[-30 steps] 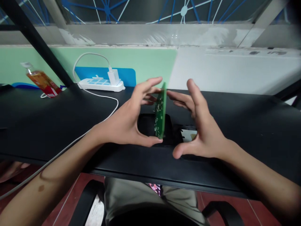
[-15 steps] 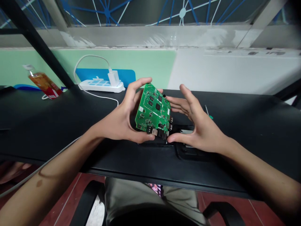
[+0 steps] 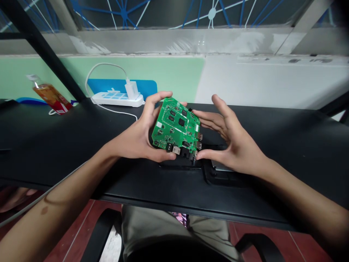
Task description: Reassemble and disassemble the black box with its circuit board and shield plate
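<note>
1. A green circuit board [image 3: 177, 125] is up off the counter [image 3: 275, 145], between the two sets of fingers; a second ago it stood edge-on, and now its chip side faces the wearer
2. The left hand [image 3: 137, 140] has hold of it, fingers curved partway closed round its left side, thumb at the lower edge and fingertips at the upper
3. The right hand [image 3: 240, 149] has closed in on the opposite side, fingers well spread, thumb tip at the lower corner and fingertips by the upper right edge; whether they carry any weight I cannot tell
4. For the work in hand, that turn brings the chips and the ports [image 3: 185, 152] between the thumbs into plain view
5. Below the right thumb lie a black casing [image 3: 226, 179] and, partly hidden, a silvery plate [image 3: 221, 166]
6. Beyond the left fingers sits a white power strip [image 3: 117, 99]
</note>
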### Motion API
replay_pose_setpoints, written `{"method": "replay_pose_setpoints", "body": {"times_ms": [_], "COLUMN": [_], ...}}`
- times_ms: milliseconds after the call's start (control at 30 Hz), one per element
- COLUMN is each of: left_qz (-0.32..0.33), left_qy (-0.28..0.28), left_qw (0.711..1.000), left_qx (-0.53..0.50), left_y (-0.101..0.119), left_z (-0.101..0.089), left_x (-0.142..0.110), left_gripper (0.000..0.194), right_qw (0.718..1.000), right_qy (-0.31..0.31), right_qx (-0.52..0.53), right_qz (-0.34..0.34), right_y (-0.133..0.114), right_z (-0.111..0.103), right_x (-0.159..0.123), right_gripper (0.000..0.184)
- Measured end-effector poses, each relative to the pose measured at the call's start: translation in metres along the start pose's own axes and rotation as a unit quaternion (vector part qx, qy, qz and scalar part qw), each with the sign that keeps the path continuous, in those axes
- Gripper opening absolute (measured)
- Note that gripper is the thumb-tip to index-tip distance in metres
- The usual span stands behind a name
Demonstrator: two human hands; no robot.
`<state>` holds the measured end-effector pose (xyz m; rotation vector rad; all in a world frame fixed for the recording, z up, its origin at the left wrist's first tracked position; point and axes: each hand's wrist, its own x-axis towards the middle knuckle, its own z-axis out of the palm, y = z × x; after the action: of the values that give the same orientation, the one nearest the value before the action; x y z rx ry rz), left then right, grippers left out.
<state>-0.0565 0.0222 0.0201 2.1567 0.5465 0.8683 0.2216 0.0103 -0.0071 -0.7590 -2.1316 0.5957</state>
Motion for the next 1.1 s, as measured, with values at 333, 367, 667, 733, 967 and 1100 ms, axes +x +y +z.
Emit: {"method": "replay_pose_setpoints", "body": {"times_ms": [333,367,667,733,967,1100], "left_qz": [-0.002,0.0,-0.017,-0.03,-0.16,-0.215], "left_qy": [-0.011,-0.01,-0.021,-0.025,-0.069,-0.105], "left_qw": [1.0,1.0,1.0,0.999,0.974,0.955], "left_qx": [-0.005,-0.004,0.009,0.026,0.147,0.178], "left_y": [-0.004,-0.004,-0.001,0.001,-0.006,-0.011], "left_z": [-0.003,-0.003,-0.002,-0.003,-0.012,-0.018], "left_x": [0.0,0.0,-0.001,-0.001,-0.008,-0.015], "left_gripper": [0.119,0.119,0.123,0.123,0.143,0.16], "right_qw": [1.0,1.0,1.0,0.999,0.986,0.977], "right_qy": [-0.005,-0.004,-0.007,-0.008,0.003,-0.018], "right_qx": [0.005,0.004,-0.025,-0.041,-0.162,-0.207], "right_qz": [0.006,0.004,0.002,0.006,0.05,0.058], "right_y": [0.002,0.001,-0.001,-0.003,0.006,0.011], "right_z": [-0.002,-0.002,-0.002,-0.004,-0.019,-0.023], "right_x": [0.0,0.0,0.001,0.001,0.003,0.003], "right_gripper": [0.116,0.115,0.115,0.115,0.116,0.116]}}
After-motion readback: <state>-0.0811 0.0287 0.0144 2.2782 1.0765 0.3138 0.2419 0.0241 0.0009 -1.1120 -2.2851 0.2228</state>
